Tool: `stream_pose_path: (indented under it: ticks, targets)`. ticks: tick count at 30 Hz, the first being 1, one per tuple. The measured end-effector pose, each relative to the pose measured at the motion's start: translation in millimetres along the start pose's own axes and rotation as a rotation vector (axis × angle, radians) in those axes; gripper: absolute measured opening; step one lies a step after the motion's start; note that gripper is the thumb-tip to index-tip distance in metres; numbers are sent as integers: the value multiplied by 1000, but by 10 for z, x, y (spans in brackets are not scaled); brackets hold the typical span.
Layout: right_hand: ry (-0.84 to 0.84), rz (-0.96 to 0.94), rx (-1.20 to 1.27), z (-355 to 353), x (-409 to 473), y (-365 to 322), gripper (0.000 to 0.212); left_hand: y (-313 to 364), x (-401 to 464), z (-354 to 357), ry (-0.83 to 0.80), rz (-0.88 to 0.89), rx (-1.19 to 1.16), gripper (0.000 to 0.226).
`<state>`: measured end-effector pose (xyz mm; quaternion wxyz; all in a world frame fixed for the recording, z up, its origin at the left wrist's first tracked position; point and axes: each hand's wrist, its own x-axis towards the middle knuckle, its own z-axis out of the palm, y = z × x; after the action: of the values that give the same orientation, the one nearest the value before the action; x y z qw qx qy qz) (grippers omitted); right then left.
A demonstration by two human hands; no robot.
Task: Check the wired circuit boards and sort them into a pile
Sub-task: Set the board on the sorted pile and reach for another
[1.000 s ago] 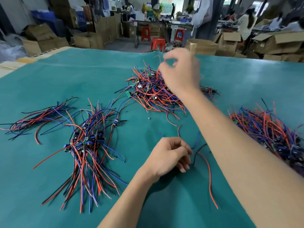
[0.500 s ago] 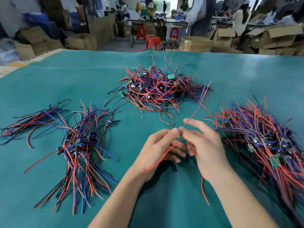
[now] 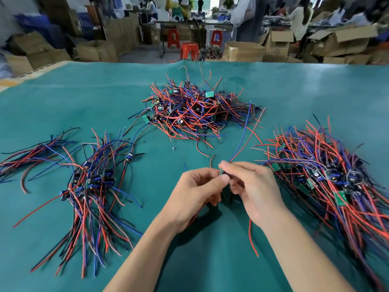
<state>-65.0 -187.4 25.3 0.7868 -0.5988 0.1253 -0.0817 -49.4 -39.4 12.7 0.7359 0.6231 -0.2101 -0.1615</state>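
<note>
Both hands meet low in the middle of the green table [image 3: 63, 98]. My left hand [image 3: 195, 197] and my right hand [image 3: 252, 190] together pinch one small wired circuit board [image 3: 221, 172], mostly hidden by the fingertips. Its blue and red wires [image 3: 245, 135] rise away to the far right, and another red wire [image 3: 251, 239] hangs below my right wrist. A tangled heap of wired boards [image 3: 195, 110] lies at the far middle. A combed-out pile [image 3: 92, 182] lies on the left. Another large pile [image 3: 328, 173] lies on the right.
A smaller bundle of loose wires [image 3: 27, 159] lies at the far left. A tiny metal bit [image 3: 173, 148] sits on the cloth ahead of my hands. Cardboard boxes [image 3: 244, 51], red stools [image 3: 188, 49] and people stand beyond the table's far edge.
My right hand came back from the far heap with a wired board. Both hands closed together on it, and the board now sits between the fingertips with its wires trailing away.
</note>
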Motion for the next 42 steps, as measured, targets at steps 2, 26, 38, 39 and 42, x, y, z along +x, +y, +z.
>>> stream_pose_path:
  ticks: [2, 26, 38, 39, 42]
  targets:
    - [-11, -5, -24, -8, -3, 16, 14, -3, 2, 9, 24, -1, 29, 21]
    - [735, -506, -371, -517, 257, -34, 18, 25, -7, -102, -59, -131, 44, 35]
    - [-77, -330, -452, -21, -52, 45, 14, 23, 6, -57, 22, -152, -186, 21]
    - [-88, -326, -425, -42, -47, 24, 14, 37, 5, -59, 18, -172, -186, 22]
    - [-78, -311, -314, -94, -23, -29, 9, 68, -3, -54, -27, -206, -93, 17]
